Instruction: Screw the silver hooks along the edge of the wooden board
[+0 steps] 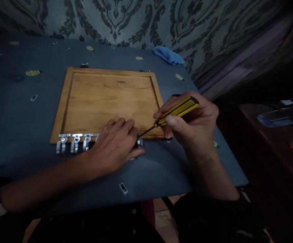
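Screwdriver (pixel 177 111) was clenched in the right hand (pixel 192 125), long axis running from far right down to near left, tip at the hook (pixel 139 142) on the near edge of the board (pixel 111 98). Left hand (pixel 116 143), nearer, gripped that hook just left of the tip, pressing it against the board.

Two bare hands are in view: the left hand (pixel 114 146) and the right hand (pixel 192 125). One screwdriver (pixel 178 109), with a yellow-and-black striped handle and a thin dark shaft, sits in the right hand's grip. One square honey-coloured wooden board (pixel 106 98) with a raised rim lies just beyond both hands. Of the silver bent-metal hooks (pixel 74 143), three stand clear in a row left of the left hand. A fourth hook (pixel 97 135) peeps out at that hand's edge and a fifth hook (pixel 139 143) at its fingertips; any beneath the hand are hidden. One crumpled blue cloth (pixel 168 55) lies well beyond the right hand.
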